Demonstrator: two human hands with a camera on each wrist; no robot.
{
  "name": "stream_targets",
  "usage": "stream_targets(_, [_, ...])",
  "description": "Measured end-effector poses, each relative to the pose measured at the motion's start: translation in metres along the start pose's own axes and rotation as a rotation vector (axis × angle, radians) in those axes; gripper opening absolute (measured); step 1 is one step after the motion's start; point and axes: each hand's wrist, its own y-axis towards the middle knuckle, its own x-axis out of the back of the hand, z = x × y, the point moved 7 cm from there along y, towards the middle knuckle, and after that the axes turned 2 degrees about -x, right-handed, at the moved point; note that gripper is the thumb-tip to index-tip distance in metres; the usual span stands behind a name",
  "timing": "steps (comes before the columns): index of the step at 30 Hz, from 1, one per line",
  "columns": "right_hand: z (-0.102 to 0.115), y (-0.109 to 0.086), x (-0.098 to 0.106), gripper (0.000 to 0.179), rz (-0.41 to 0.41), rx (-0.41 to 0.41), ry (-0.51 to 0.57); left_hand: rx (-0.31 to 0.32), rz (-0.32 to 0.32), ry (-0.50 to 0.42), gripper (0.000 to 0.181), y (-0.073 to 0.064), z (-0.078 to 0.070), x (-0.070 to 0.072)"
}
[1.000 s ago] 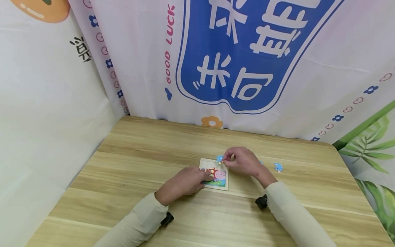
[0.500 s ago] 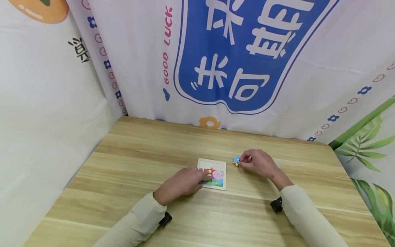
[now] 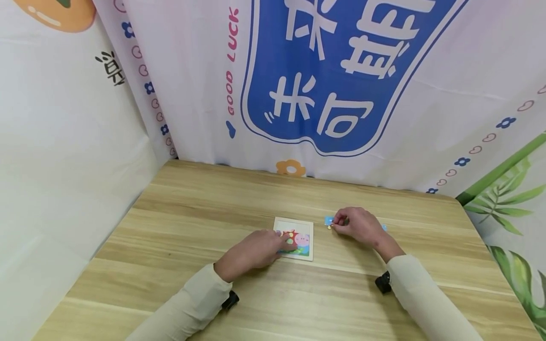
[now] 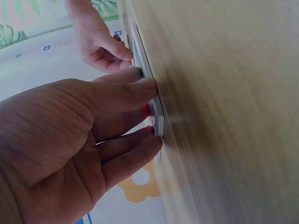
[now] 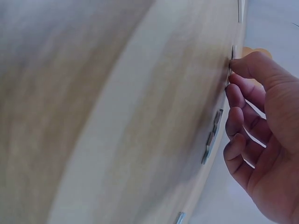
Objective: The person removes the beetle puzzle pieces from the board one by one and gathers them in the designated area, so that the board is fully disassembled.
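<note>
Presses framed puzzle (image 3: pixel 293 227) beneath nearly straight fingers of left hand (image 3: pixel 258 248); pinches blue piece (image 3: pixel 328 221) between thumb and forefinger of right hand (image 3: pixel 358 226); has loose piece (image 5: pixel 211 138) beside its other fingers.

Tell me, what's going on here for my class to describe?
A person is working on a pig jigsaw. Their left hand rests on the jigsaw tray, its near part filled and its far part bare. Their right hand pinches a blue jigsaw piece right of the tray. More jigsaw pieces lie on the table nearby.
</note>
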Motion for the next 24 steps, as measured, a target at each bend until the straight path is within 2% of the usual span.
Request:
stream_targets(7, [0.008,0.0,0.003,0.008,-0.028,-0.049,-0.014,-0.011,-0.004,0.015,0.041,0.0,-0.001,0.001])
stream_targets(11, [0.032,-0.001,0.0,0.003,-0.043,0.032,0.03,0.018,-0.003,-0.007,0.042,0.0,0.0,0.0])
stream_targets(14, [0.051,-0.002,-0.01,0.007,-0.002,0.114,0.047,0.038,0.007,-0.009,0.043,0.001,-0.002,-0.001])
stream_targets(16, [0.059,-0.003,-0.019,0.011,0.037,0.139,0.052,0.042,0.013,0.007,0.043,0.001,-0.004,-0.002])
stream_targets(20, [0.068,-0.003,-0.031,0.019,0.101,0.143,0.057,0.042,0.017,0.042,0.044,0.002,-0.007,-0.002])
stream_targets(24, [0.071,-0.004,-0.036,0.025,0.116,0.139,0.045,0.052,0.028,0.038,0.044,0.003,-0.007,-0.002])
